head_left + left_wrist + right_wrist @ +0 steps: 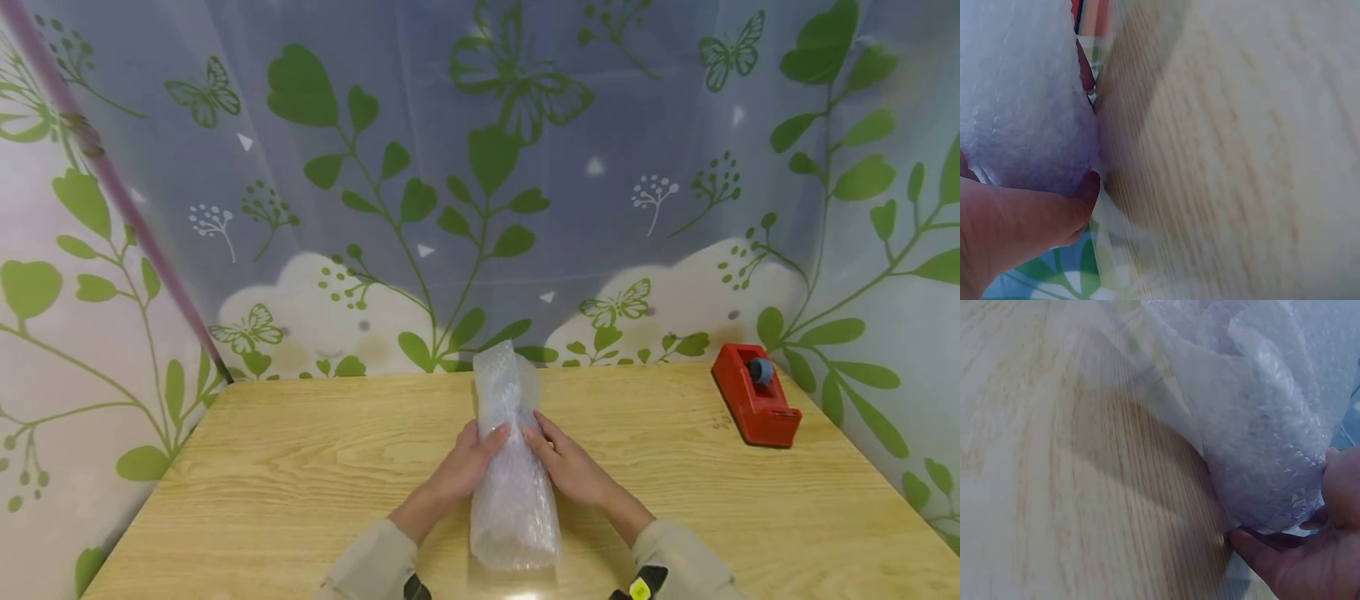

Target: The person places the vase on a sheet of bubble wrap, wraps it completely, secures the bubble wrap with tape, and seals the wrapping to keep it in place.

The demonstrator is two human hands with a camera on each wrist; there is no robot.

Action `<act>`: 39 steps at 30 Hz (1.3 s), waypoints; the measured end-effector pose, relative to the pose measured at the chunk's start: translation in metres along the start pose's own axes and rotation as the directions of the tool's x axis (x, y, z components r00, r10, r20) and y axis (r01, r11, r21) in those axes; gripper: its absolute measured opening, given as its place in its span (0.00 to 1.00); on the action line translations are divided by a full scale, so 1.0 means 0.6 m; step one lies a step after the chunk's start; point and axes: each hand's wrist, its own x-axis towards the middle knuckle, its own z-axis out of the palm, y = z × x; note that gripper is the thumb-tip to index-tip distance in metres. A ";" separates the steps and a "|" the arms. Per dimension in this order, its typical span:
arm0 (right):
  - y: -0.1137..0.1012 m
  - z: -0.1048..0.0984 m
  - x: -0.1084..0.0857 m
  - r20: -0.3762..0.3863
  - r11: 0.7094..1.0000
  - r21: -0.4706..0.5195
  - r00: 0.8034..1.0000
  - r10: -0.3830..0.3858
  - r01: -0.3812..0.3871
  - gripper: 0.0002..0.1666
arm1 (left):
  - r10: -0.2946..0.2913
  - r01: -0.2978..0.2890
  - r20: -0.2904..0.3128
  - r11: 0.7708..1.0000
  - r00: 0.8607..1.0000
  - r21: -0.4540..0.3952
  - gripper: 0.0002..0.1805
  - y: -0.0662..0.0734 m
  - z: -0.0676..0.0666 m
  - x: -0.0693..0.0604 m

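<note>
A long bundle of bubble wrap (513,508) lies at the middle of the wooden table, its far end narrower and loosely folded. What it encloses cannot be made out through the layers. From the left side my left hand (463,464) grips the bundle, thumb on top. My right hand (576,468) holds it from the opposite side, its thumb also on the upper face. In the left wrist view the bubble wrap (1025,94) rests against the left thumb (1029,219). The right wrist view shows right-hand fingers (1254,550) tucked beneath the bubble wrap (1260,444).
A red tape dispenser (757,400) with a roll of tape stands at the table's back right. The wooden table (315,467) ends at a patterned curtain (375,208), which hangs behind it and along both sides.
</note>
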 end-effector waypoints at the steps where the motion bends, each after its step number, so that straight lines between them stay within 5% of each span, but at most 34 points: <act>1: 0.000 0.000 0.001 -0.001 1.000 0.004 1.000 0.002 -0.002 0.40 | -0.001 0.001 0.005 1.000 1.000 0.001 0.34 0.000 -0.001 0.002; 19: 0.017 -0.005 0.025 -0.010 0.996 0.072 0.999 0.048 -0.047 0.42 | 0.042 -0.041 0.008 0.999 0.999 -0.023 0.31 -0.004 -0.002 0.026; 28: 0.015 -0.005 0.030 -0.017 0.986 0.160 0.998 0.057 -0.053 0.42 | -0.025 0.024 -0.024 1.000 0.999 -0.018 0.37 -0.007 -0.003 0.032; 39: 0.029 -0.003 0.045 -0.045 0.980 0.195 0.998 0.052 -0.042 0.42 | -0.038 0.037 -0.040 0.999 0.998 -0.022 0.37 -0.007 -0.003 0.047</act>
